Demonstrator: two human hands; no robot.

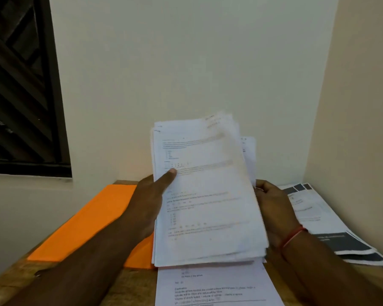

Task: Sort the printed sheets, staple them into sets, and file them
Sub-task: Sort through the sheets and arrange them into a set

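Note:
A thick stack of printed white sheets (206,195) is raised above the wooden table, tilted toward me. My left hand (149,202) grips its left edge, thumb lying across the top page. My right hand (272,208) holds the stack's right edge, with its fingers curled behind the paper. Another printed sheet (215,286) lies flat on the table below the stack. An orange file folder (86,224) lies flat on the table to the left, partly under my left arm.
Sheets with dark printed blocks (332,228) lie fanned at the right, against the side wall. The wooden table (20,272) sits in a corner, with walls close behind and to the right. A dark window grille (20,85) is at upper left.

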